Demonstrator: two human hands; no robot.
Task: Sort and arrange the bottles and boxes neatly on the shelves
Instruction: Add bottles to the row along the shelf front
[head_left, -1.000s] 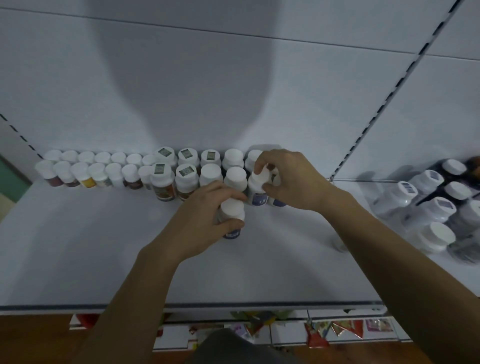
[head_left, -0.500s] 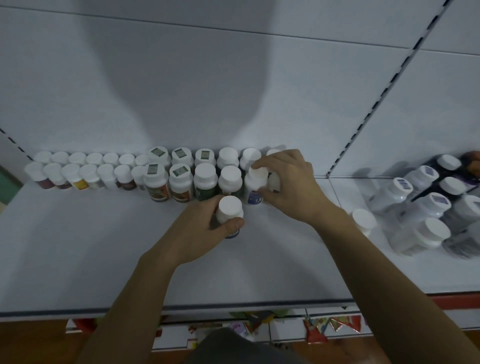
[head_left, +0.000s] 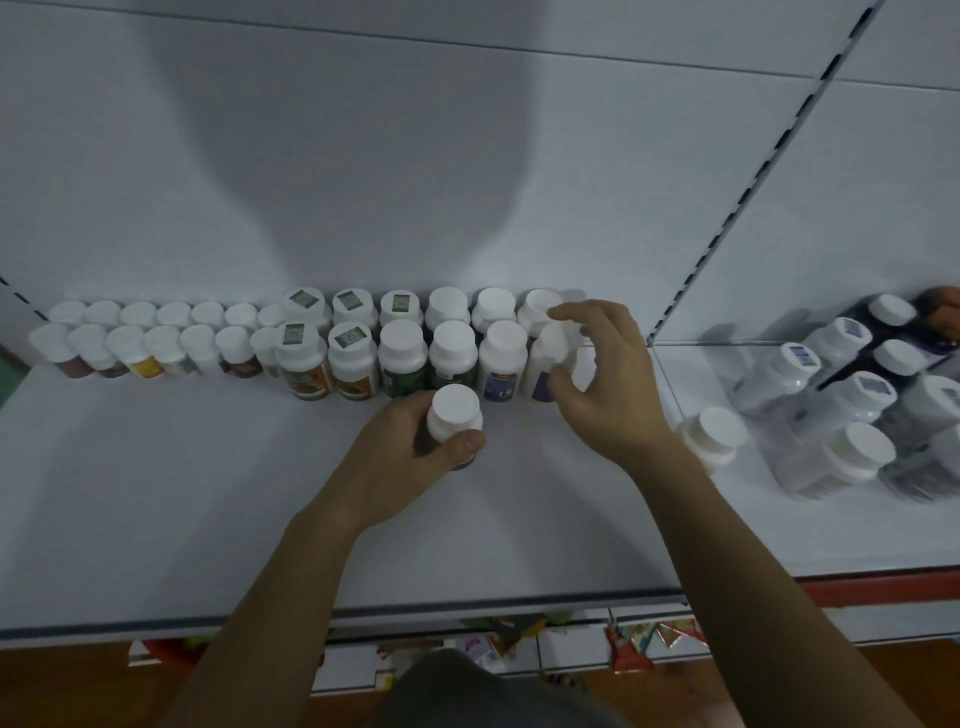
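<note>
Left hand (head_left: 410, 452) still grips the loose bottle (head_left: 454, 410) on the shelf (head_left: 208, 493) before the front row (head_left: 402, 348); right hand (head_left: 608, 389) has shifted right, fingers curled round the end bottle (head_left: 548, 356).

Free shelf front (head_left: 156, 493) left and centre; double bottle row (head_left: 260, 345) against back panel (head_left: 363, 156); jumbled bottles (head_left: 852, 415) at right.

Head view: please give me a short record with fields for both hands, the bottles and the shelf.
shelf: white
rows: two, upright bottles at the back of the shelf
left hand: grips the white-capped bottle, upright, in front of the rows
right hand: curled round the end bottle of the front row
to the right: loose bottles, not in rows
</note>
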